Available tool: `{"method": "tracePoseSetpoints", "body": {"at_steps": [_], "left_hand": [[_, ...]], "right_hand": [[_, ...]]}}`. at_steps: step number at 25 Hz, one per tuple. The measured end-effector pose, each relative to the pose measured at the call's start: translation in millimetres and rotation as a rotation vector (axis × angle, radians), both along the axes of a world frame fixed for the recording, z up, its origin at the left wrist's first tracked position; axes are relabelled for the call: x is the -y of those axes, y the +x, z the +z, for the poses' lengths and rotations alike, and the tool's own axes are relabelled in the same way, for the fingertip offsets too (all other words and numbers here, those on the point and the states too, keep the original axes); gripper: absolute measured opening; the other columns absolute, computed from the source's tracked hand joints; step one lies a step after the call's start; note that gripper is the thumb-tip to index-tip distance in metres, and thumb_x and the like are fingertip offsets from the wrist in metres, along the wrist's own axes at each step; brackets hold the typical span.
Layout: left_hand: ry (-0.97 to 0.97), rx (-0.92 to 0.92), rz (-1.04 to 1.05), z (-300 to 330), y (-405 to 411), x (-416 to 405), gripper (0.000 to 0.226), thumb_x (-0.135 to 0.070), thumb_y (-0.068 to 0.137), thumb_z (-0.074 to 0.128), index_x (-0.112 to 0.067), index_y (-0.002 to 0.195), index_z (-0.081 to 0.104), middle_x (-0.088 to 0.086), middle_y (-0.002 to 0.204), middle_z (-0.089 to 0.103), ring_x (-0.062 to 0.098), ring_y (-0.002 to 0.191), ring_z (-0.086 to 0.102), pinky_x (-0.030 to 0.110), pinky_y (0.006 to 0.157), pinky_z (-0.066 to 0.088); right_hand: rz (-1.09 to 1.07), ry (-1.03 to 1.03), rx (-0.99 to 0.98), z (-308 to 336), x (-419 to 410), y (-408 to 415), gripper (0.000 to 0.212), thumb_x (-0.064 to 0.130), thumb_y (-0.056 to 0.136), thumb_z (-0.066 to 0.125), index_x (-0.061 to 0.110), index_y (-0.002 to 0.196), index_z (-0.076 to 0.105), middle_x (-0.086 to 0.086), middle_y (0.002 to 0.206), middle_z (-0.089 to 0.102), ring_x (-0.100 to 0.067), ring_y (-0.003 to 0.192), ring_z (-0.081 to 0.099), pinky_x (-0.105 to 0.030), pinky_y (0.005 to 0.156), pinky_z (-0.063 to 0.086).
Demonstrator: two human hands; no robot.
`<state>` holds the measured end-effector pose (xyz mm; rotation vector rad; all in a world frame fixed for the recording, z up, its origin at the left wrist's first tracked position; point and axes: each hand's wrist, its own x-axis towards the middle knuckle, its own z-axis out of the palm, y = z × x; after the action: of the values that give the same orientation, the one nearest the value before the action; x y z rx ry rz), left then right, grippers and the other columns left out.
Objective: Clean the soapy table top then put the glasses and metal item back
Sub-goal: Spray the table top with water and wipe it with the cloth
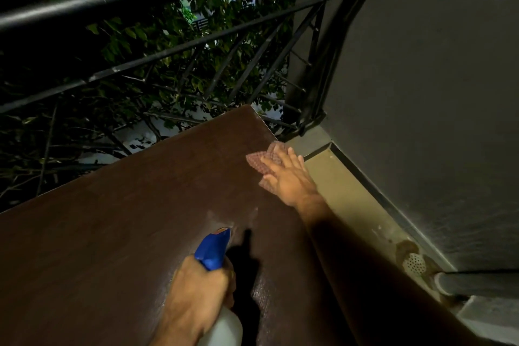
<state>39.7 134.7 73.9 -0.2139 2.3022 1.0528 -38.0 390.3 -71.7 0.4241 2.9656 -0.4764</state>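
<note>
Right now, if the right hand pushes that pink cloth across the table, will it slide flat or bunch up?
Probably bunch a little: the cloth looks thin and floppy, already crumpled under the flat right hand. The brown table top shines wet near the spray bottle, so it may glide easily there. It looks light.

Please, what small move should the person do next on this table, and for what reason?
Probably draw the right hand, pressing the pinkish checked cloth flat at the far corner of the dark brown wooden table top, back toward the wet sheen just ahead of the blue nozzle of the white spray bottle gripped by the left hand.
</note>
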Motion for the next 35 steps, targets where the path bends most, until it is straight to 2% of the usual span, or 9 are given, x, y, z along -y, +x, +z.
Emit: {"method": "tracePoseSetpoints", "body": {"at_steps": [5, 9, 15, 18, 21, 25, 29, 33, 35], "left_hand": [[-0.039, -0.001, -0.034, -10.2, -0.5, 10.4, 0.014, -0.014, 0.082, 0.061, -0.006, 0.072, 0.068, 0.012, 0.059, 0.073, 0.030, 0.061, 0.070, 0.043, 0.066, 0.055], [-0.036, 0.012, -0.034, -16.6, -1.8, 18.9, 0.017, -0.011, 0.081, 0.059, -0.005, 0.068, 0.068, 0.010, 0.057, 0.073, 0.027, 0.059, 0.070, 0.039, 0.066, 0.054], [-0.034, 0.023, 0.016, -11.8, 7.8, 38.8, 0.011, -0.008, 0.082, 0.061, -0.007, 0.073, 0.067, 0.017, 0.065, 0.073, 0.031, 0.067, 0.070, 0.045, 0.071, 0.055], [-0.060, 0.023, 0.044, -7.6, 18.0, 54.7, 0.010, -0.011, 0.081, 0.060, -0.008, 0.076, 0.068, 0.013, 0.066, 0.074, 0.028, 0.065, 0.071, 0.044, 0.071, 0.056], [-0.106, 0.046, 0.074, -5.3, 26.1, 71.2, 0.011, -0.013, 0.077, 0.060, -0.007, 0.076, 0.069, 0.009, 0.065, 0.075, 0.022, 0.062, 0.070, 0.039, 0.067, 0.056], [-0.117, 0.068, 0.091, -2.3, 41.6, 95.9, 0.019, -0.023, 0.062, 0.055, -0.015, 0.071, 0.071, 0.003, 0.060, 0.073, 0.016, 0.055, 0.068, 0.037, 0.064, 0.055], [-0.065, 0.049, 0.170, -3.8, 60.1, 136.7, 0.046, -0.024, 0.067, 0.057, -0.053, 0.103, 0.065, 0.003, 0.070, 0.073, 0.017, 0.064, 0.070, 0.035, 0.066, 0.056], [-0.093, 0.074, 0.336, -4.0, 76.6, 181.7, 0.034, -0.027, 0.056, 0.055, -0.026, 0.085, 0.072, 0.003, 0.067, 0.073, 0.021, 0.063, 0.070, 0.042, 0.068, 0.059], [-0.105, 0.086, 0.363, -1.9, 87.3, 205.2, 0.031, -0.025, 0.056, 0.055, -0.021, 0.082, 0.070, 0.004, 0.069, 0.073, 0.025, 0.067, 0.070, 0.043, 0.068, 0.058]], "right_hand": [[-0.023, -0.013, -0.019, -0.8, 7.0, 23.6, 0.055, 0.046, 0.100, 0.046, 0.039, 0.153, 0.030, -0.001, 0.166, 0.008, -0.028, 0.152, 0.001, -0.043, 0.122, -0.001], [0.095, -0.018, -0.152, 9.3, 50.9, 140.5, 0.064, 0.045, 0.091, 0.053, 0.023, 0.149, 0.038, -0.023, 0.154, 0.034, -0.045, 0.143, 0.027, -0.057, 0.114, 0.028], [0.349, -0.083, -0.217, 18.5, 104.4, 240.2, 0.057, 0.041, 0.074, 0.076, 0.036, 0.129, 0.064, -0.007, 0.145, 0.053, -0.033, 0.137, 0.045, -0.047, 0.105, 0.042], [0.387, -0.034, -0.267, 17.4, 75.9, 172.5, 0.069, 0.040, 0.076, 0.078, 0.029, 0.139, 0.053, -0.014, 0.146, 0.050, -0.034, 0.141, 0.036, -0.041, 0.114, 0.029], [0.158, 0.021, -0.049, 3.7, 54.7, 74.1, 0.058, 0.047, 0.099, 0.047, 0.040, 0.154, 0.027, -0.006, 0.165, 0.015, -0.029, 0.152, 0.004, -0.043, 0.121, 0.001], [0.008, -0.001, 0.019, -6.7, 72.1, 10.4, 0.053, 0.049, 0.100, 0.042, 0.039, 0.151, 0.033, -0.004, 0.165, 0.015, -0.030, 0.151, 0.002, -0.047, 0.121, -0.001], [0.269, 0.004, 0.005, -1.6, 149.4, 43.6, 0.054, 0.053, 0.097, 0.041, 0.044, 0.150, 0.031, 0.001, 0.166, 0.010, -0.028, 0.152, 0.000, -0.045, 0.122, -0.005], [0.712, -0.018, -0.010, -4.3, 255.5, 145.3, 0.051, 0.055, 0.082, 0.046, 0.039, 0.128, 0.062, -0.006, 0.156, 0.038, -0.035, 0.145, 0.031, -0.054, 0.118, 0.020], [0.940, -0.034, 0.011, -8.5, 293.9, 185.2, 0.039, 0.054, 0.077, 0.053, 0.037, 0.109, 0.068, -0.003, 0.152, 0.045, -0.031, 0.145, 0.029, -0.053, 0.116, 0.028]]}}
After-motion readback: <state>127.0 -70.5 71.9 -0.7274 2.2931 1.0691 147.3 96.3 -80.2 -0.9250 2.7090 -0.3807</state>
